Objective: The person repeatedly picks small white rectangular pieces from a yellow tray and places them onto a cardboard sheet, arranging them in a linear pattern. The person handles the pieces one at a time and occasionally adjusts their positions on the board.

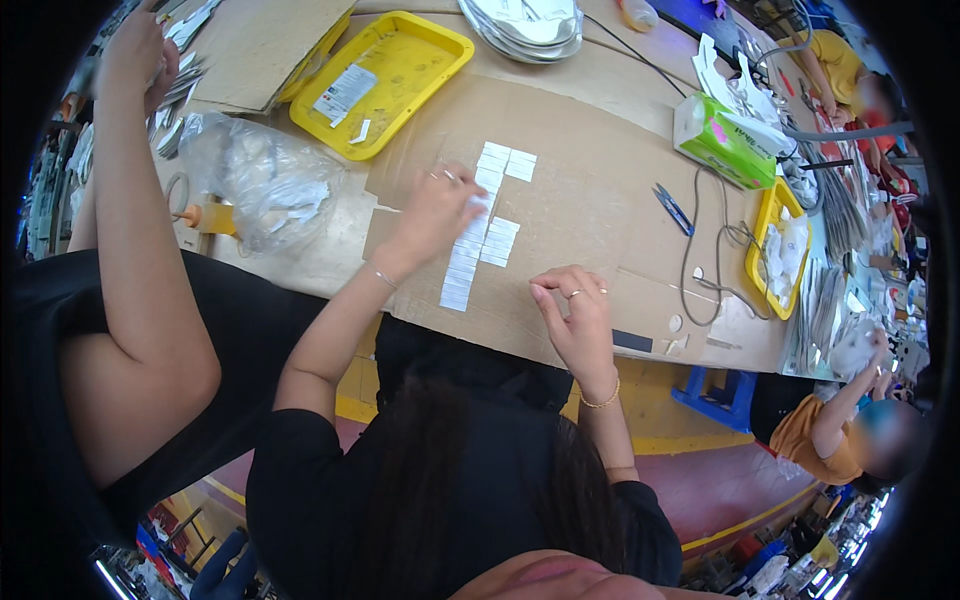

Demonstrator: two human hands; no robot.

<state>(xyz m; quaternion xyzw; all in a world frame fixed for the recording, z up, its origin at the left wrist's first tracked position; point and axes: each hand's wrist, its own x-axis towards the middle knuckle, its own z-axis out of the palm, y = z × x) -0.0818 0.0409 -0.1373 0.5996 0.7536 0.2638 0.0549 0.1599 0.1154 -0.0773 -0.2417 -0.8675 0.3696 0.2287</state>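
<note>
A long column of small white labels (460, 275) lies on the cardboard sheet (560, 210) before me, with two short label strips against its right side, one near the top and one about midway. My left hand (435, 215) is over the middle of this column and covers part of it. Its fingers are smeared by motion, so their grip does not show. To the right of the labels my right hand (577, 305) hovers near the cardboard's front edge, fingers curled and thumb drawn to the index finger. Whatever it may pinch is too small to make out.
A yellow tray (440, 50) with paper pieces sits far left, beside a clear plastic bag (255, 180). Right of the cardboard's middle are blue snips (674, 210), a cord, a tissue pack (722, 140) and another yellow tray (752, 250). A co-worker's arm (150, 220) reaches in at left.
</note>
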